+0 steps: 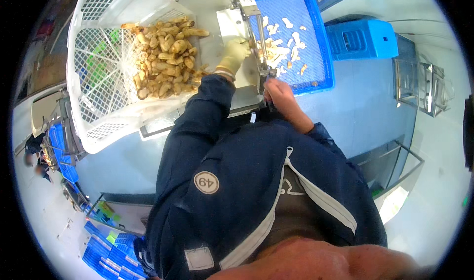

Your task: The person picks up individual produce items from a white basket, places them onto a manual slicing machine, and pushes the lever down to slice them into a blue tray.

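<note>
My left hand (235, 54), in a pale yellow glove, rests with bent fingers on the metal bed of a slicing machine (242, 78), close beside its upright metal guide; whether it holds a piece is hidden. My bare right hand (277, 91) is curled at the near end of the machine, around what looks like a dark handle that it mostly covers. Left of the machine, a heap of brownish mushrooms (166, 58) lies at the mouth of a tilted white plastic basket (79, 106). Pale cut slices (276, 52) lie in a blue mesh tray (327, 72) right of the machine.
A blue plastic stool (377, 39) stands beyond the tray. Metal-framed racks (426, 84) are at the far right. Stacked blue crates (107, 254) stand at the lower left. Two people (35, 150) are far off at the left, near a long blue tray (63, 150).
</note>
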Action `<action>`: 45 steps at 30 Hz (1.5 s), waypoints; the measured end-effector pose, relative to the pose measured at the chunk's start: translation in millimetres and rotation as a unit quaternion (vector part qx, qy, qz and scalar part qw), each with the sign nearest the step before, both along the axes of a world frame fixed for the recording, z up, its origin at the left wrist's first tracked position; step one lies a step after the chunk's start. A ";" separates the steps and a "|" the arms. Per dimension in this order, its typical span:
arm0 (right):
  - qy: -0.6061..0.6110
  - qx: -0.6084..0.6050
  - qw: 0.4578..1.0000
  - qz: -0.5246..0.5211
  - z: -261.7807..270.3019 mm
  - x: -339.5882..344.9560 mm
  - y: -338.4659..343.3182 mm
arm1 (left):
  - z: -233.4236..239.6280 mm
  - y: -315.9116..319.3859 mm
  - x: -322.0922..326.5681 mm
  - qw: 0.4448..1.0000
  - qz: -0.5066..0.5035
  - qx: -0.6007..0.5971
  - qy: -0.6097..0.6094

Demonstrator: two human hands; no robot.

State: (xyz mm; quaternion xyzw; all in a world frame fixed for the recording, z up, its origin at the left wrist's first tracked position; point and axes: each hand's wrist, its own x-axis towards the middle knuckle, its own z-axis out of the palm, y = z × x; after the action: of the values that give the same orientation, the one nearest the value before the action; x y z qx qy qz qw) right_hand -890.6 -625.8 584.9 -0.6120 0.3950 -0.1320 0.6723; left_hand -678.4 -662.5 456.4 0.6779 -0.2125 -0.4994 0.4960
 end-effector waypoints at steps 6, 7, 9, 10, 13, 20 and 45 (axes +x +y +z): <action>0.014 -0.433 0.888 0.153 -77.1 -28.6 3.0 | 25.2 -4.2 -10.9 0.999 -0.028 -0.001 0.016; 0.010 -0.427 0.890 0.161 -55.6 -20.7 6.0 | 15.5 5.9 -6.8 1.000 -0.020 0.005 0.016; -0.028 0.052 0.998 -0.014 21.6 6.3 -5.8 | 1.9 5.6 0.8 1.000 0.002 0.012 -0.027; -0.020 0.037 0.999 -0.009 25.2 9.2 -6.6 | 0.9 4.4 -2.4 0.999 0.016 0.004 -0.050; 0.000 -0.012 0.998 0.057 -23.7 -9.3 1.5 | -2.5 -0.1 -3.3 0.996 -0.029 0.012 -0.080; 0.001 0.002 1.000 0.012 -25.0 -10.3 9.4 | 2.2 2.4 -6.8 0.999 0.036 0.001 0.028; 0.040 0.055 0.998 0.019 -39.5 -9.1 15.7 | -36.8 -29.5 -31.0 0.997 0.044 0.024 -0.054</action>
State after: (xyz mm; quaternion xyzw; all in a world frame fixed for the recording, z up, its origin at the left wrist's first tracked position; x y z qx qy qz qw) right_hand -899.7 -610.1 545.5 -0.5859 0.4166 -0.0731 0.6913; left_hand -709.4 -691.9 419.6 0.7244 -0.1965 -0.4445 0.4890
